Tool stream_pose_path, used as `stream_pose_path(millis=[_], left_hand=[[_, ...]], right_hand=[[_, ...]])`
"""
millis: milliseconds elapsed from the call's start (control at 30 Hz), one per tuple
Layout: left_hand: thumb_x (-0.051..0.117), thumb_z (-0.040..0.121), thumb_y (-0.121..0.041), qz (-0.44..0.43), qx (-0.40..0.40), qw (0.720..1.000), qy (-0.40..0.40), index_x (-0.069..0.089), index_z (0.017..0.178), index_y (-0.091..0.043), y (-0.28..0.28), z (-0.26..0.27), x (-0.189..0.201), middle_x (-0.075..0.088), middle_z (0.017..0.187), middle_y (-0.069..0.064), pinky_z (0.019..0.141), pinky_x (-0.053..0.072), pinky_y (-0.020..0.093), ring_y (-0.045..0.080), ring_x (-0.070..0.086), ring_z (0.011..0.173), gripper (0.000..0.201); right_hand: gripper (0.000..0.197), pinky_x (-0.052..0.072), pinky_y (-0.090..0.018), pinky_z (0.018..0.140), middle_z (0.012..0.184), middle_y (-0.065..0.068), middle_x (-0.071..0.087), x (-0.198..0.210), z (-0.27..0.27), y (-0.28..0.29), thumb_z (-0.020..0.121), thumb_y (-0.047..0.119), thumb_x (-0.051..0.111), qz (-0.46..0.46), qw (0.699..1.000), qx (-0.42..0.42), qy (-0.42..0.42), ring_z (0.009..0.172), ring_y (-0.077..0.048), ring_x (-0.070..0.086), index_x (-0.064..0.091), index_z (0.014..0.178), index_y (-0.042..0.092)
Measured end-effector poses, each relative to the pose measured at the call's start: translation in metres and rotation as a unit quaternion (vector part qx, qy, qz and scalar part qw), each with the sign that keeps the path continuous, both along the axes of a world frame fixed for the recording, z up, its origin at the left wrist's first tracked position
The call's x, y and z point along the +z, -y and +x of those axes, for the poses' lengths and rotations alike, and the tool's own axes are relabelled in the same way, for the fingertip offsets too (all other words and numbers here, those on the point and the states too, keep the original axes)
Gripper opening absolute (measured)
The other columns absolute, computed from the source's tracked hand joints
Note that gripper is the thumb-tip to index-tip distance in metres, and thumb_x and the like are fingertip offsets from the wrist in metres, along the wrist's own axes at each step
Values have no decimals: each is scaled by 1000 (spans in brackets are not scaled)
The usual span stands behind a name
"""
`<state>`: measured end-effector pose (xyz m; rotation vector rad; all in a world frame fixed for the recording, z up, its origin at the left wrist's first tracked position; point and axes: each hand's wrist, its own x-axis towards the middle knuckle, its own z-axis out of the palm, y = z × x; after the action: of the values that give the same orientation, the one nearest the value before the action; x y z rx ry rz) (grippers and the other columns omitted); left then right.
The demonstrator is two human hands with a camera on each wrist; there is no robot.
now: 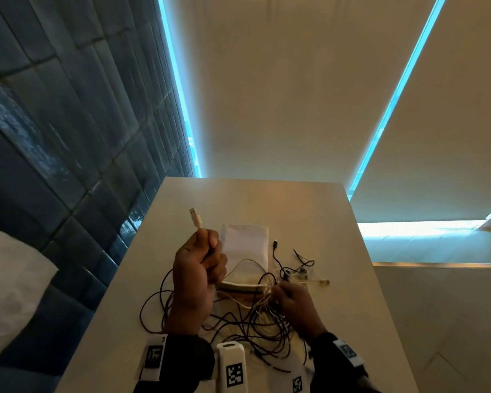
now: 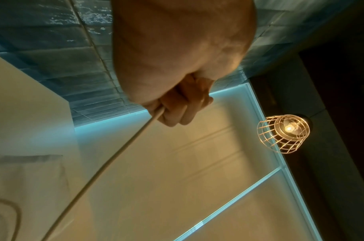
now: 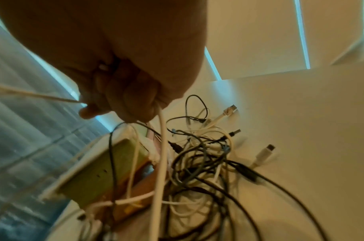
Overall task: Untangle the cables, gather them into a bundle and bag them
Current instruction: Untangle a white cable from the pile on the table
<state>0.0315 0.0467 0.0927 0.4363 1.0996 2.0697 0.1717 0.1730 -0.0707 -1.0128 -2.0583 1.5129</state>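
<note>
A tangle of black and white cables (image 1: 255,321) lies on the white table (image 1: 338,279) in front of me. My left hand (image 1: 210,251) is raised over the table and grips a white cable, whose USB plug (image 1: 195,217) sticks up out of the fist. In the left wrist view the left hand (image 2: 172,112) has its fingers curled round that white cable (image 2: 115,163). My right hand (image 1: 281,292) pinches white strands at the top of the tangle, and the right hand (image 3: 135,112) shows a white cable (image 3: 160,154) hanging from its fingers. A white cloth bag (image 1: 244,245) lies flat behind the hands.
A flat greenish box-like thing (image 3: 107,171) sits under the cables. A white marker device (image 1: 231,367) stands at the near edge. Loose plugs (image 3: 263,154) lie to the right of the heap. A white pillow (image 1: 6,279) lies left of the table. A wire-cage lamp (image 2: 284,133) hangs overhead.
</note>
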Motion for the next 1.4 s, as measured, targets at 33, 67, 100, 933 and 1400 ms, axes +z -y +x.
stream_pose_path(millis=[33,67,100,933,1400], left_hand=[[36,93,-31,-6,-3,1000,0,43,71,-11,-1,0,-1,26,48,-5,40,9,20,4,17,37,30],[35,94,-30,-12,-8,1000,0,43,71,-11,-2,-1,-3,26,48,-5,40,9,19,4,17,36,30],[35,93,-31,-19,-12,1000,-1,42,72,-11,-3,-1,-4,26,48,-5,39,10,18,4,16,36,31],[32,98,-27,-63,-75,994,40,40,67,-12,-2,11,-12,24,47,-5,47,10,29,9,17,41,36],[31,101,-25,-79,-33,995,45,41,63,-15,12,6,-12,23,46,-6,45,9,27,7,16,40,40]], right_hand=[[27,41,-33,56,57,3,56,10,-1,-2,92,15,57,-5,1000,-20,-1,54,-10,48,62,65,11],[26,38,-29,53,53,5,54,23,-3,-5,92,15,57,-13,999,-39,-11,51,-9,46,64,68,9],[24,34,-25,49,49,8,51,38,-4,-7,92,15,57,-30,998,-55,-31,48,-8,42,65,71,7],[26,35,-16,53,54,11,53,97,-9,23,93,28,58,23,975,214,49,51,0,43,68,69,22],[26,38,-26,60,64,1,53,38,-15,33,94,17,54,42,989,140,3,60,-10,47,63,70,12]])
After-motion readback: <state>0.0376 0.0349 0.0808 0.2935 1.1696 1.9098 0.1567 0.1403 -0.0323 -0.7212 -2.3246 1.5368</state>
